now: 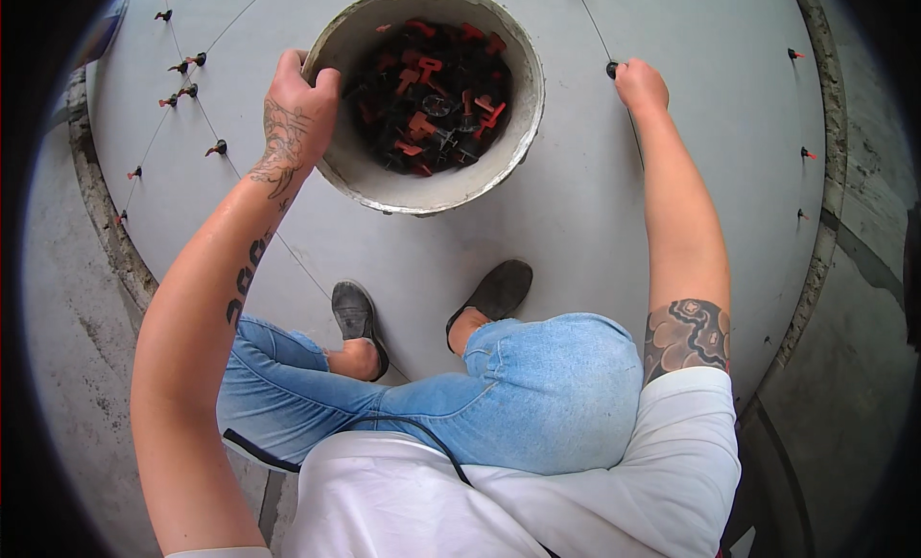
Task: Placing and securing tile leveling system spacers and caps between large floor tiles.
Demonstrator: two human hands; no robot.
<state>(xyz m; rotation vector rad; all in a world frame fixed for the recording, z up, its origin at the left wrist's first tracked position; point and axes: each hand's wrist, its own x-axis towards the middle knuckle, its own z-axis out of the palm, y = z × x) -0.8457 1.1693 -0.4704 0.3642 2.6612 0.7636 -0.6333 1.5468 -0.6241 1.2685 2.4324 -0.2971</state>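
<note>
Gripping the near rim of a grey bucket (523,126), the left hand (302,102) had its fingers curled over the edge, clamped there as if to steady or drag it. Just beyond those fingers, inside the bucket, lay a heap of black and red tile clips (432,93). The right hand (641,84) was pinched together on a small black clip (612,70) seated in the joint of the grey tiled floor (595,232), with more clips (187,78) standing along the joints left of the left hand.

Left hand (299,97) grips bucket (526,88) rim; right hand (640,85) pinches black clip (612,70) on tile joint
</note>
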